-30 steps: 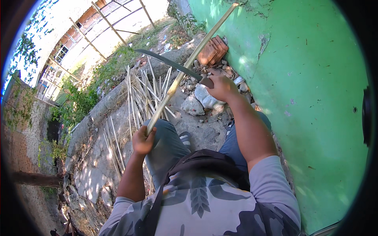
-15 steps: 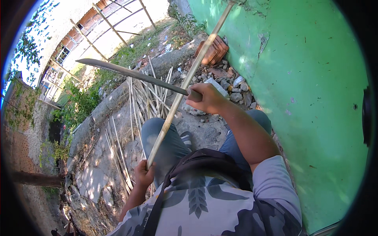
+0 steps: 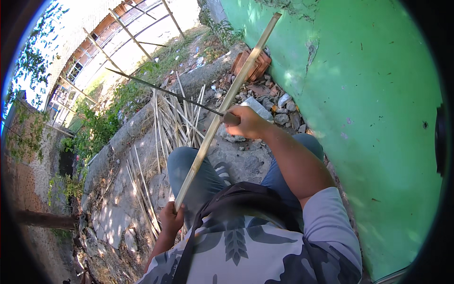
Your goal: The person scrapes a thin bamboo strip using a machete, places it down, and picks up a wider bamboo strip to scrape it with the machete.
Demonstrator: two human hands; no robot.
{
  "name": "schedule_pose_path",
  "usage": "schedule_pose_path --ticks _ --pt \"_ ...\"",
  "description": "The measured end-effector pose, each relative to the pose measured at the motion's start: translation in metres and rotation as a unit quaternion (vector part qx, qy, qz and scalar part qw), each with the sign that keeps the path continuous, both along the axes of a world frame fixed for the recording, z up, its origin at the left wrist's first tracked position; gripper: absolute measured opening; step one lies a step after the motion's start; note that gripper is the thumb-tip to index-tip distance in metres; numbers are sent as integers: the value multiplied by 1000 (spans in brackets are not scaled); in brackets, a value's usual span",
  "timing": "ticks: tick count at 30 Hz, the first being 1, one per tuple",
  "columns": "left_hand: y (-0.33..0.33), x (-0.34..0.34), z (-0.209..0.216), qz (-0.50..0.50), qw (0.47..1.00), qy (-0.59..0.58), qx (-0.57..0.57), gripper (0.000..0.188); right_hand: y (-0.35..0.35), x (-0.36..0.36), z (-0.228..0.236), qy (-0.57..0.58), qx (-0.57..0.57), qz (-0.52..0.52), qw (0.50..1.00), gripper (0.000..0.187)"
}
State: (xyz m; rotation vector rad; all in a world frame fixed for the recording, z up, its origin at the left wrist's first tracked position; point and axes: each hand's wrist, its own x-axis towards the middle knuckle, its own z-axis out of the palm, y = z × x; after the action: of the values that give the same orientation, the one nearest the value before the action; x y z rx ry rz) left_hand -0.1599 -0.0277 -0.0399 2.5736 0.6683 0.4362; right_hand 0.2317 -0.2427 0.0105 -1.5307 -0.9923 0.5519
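Observation:
My left hand [image 3: 171, 217] is closed round the lower end of a long, pale bamboo strip [image 3: 204, 147]. The strip slants up and away to the right, its far end close to the green wall. In my right hand [image 3: 248, 122] is the handle of a machete [image 3: 165, 90], the fingers wrapped round it. Its long dark blade points to the far left, seen nearly edge-on, and crosses the strip around its middle. Whether the edge bites into the strip, I cannot tell. My knees lie on either side below the strip.
Several thin split strips [image 3: 165, 123] lie piled on the ground ahead and to the left. Broken stones [image 3: 279, 106] and stacked reddish tiles [image 3: 250, 65] sit by the green wall [image 3: 359, 118] on my right. A low stone ledge [image 3: 111, 146] curves along the left.
The machete blade has turned from showing its flat side to nearly edge-on, its tip now slightly further right. The strip's far end has dropped a little into view. Both hands keep their hold.

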Motion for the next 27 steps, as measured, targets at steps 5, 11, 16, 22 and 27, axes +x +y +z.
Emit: schedule_pose_path --ticks 5,11,16,22,27 --pt "4 -6 0 0 999 36 21 25 3 -10 10 57 24 -19 998 30" --pt "3 18 24 -22 999 39 19 32 4 -14 10 119 23 -3 993 30" --pt "-12 65 33 -57 998 -7 17 42 6 -21 16 101 20 -13 995 28" --pt "-21 96 43 -30 997 55 -45 34 0 -15 13 16 95 -43 994 26" --pt "-9 130 64 -58 991 97 -70 31 -13 -2 23 -267 42 -194 943 38"
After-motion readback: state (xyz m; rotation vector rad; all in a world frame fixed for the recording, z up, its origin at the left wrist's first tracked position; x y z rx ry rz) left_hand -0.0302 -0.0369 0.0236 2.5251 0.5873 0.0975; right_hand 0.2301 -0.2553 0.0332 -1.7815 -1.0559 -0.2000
